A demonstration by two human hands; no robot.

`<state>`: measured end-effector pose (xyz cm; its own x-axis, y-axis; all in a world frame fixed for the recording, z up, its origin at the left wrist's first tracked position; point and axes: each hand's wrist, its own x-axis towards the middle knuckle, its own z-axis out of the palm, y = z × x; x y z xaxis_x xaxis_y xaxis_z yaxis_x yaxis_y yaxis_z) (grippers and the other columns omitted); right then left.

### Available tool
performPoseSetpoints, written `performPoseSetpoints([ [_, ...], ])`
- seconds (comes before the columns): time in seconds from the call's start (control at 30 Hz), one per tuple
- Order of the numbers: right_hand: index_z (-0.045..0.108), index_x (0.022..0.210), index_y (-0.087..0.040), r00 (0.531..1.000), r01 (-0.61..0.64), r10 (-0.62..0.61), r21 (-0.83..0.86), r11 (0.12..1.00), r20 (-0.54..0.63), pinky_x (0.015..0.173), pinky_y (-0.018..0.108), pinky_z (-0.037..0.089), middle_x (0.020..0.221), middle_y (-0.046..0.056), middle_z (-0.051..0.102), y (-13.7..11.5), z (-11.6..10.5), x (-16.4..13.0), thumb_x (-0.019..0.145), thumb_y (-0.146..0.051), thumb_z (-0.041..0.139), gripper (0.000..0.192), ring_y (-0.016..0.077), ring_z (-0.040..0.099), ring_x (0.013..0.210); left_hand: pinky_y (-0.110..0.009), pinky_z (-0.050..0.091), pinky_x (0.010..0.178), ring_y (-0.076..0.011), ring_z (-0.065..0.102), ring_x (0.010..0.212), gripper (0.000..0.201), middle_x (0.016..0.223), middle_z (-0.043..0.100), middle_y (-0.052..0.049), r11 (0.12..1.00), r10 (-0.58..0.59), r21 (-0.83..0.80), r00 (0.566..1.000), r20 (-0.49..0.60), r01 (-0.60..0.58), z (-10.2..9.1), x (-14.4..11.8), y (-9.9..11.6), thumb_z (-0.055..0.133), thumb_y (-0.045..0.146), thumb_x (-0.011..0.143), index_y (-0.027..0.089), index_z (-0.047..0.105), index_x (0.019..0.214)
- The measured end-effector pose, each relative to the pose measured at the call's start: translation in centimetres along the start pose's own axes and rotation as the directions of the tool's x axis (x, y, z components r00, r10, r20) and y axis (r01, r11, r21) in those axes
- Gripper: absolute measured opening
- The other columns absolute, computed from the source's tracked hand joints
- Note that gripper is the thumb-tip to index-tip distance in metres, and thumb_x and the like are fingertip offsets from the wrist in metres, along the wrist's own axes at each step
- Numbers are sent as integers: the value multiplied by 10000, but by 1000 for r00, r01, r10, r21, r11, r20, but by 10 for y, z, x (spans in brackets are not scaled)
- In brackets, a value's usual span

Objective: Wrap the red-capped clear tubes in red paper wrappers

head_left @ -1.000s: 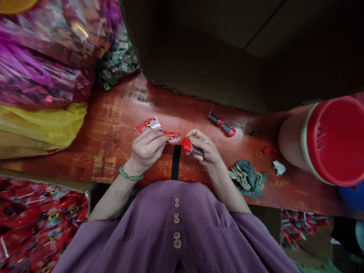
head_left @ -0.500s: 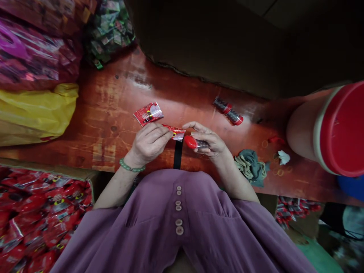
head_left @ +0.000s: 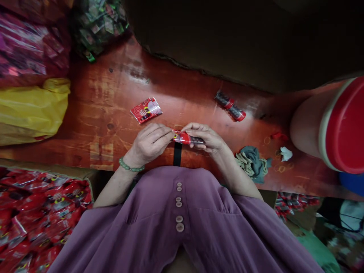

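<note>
My left hand (head_left: pixel 152 142) is closed, pinching a red printed plastic sleeve (head_left: pixel 176 135) at its left end. From the other side my right hand (head_left: pixel 206 137) grips a small clear tube with dark contents and a red cap (head_left: pixel 196 140). The capped end of the tube sits at the sleeve's opening, seemingly partly inside it; my fingers hide some of the overlap. Another flat red printed sleeve (head_left: pixel 146 110) lies on the table beyond my left hand. Two more dark-filled tubes with red caps (head_left: pixel 229 106) lie end to end beyond my right hand.
A large tub with a red lid (head_left: pixel 345 125) stands at right, near a crumpled grey-green cloth (head_left: pixel 251 163) and rubber bands. Yellow (head_left: pixel 31 110) and pink bags crowd the left. A box of red wrapped packs (head_left: pixel 36 216) sits lower left; dark cardboard rises behind.
The tube in my right hand has moved left against the sleeve, and its red cap now meets the sleeve's opening. Earlier the two were apart. The view has shifted slightly.
</note>
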<state>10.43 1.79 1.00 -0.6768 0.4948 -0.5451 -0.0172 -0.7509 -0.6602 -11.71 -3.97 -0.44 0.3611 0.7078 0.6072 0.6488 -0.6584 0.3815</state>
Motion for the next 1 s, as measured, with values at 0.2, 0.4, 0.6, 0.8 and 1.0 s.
performPoseSetpoints([
  [0.2,614,951,-157,999,25,-26,-36,999,-23,285,138,156,536,-55,660,0,2,1,816,-395,729,297,5,335,281,-354,577,819,-208,706,1000,297,1102,763,-70,1000,11,-19,999,49,-10,10,-5,-1,657,155,893,196,663,1187],
  [0.4,628,998,-154,996,59,-64,-94,994,-56,304,146,198,576,-52,651,4,1,3,875,-369,684,254,15,387,322,-368,556,811,-199,705,993,185,1068,774,-44,988,-89,-115,988,130,104,20,-9,0,641,207,920,251,724,1080],
  [0.6,617,955,-162,989,89,-98,-82,993,-107,307,140,208,597,-53,637,10,8,7,841,-443,717,319,14,388,348,-392,534,905,-201,688,1040,244,1106,763,-24,980,-88,-168,992,96,103,21,-11,-5,652,236,920,292,698,1153],
  [0.8,610,993,-216,909,283,-341,-247,927,-238,324,172,262,595,-80,568,10,30,3,901,-535,639,333,28,357,349,-488,352,1189,-325,452,1408,735,1439,574,-94,802,-505,-397,862,-52,446,9,-9,16,794,543,755,285,544,1396],
  [1.0,621,1038,-235,669,487,-710,-594,641,-218,611,221,492,870,-11,653,19,50,7,977,-411,550,198,89,595,676,-366,526,1010,-224,670,1112,480,1200,702,-88,-85,-849,-878,426,312,472,5,11,52,796,507,772,221,679,1139],
])
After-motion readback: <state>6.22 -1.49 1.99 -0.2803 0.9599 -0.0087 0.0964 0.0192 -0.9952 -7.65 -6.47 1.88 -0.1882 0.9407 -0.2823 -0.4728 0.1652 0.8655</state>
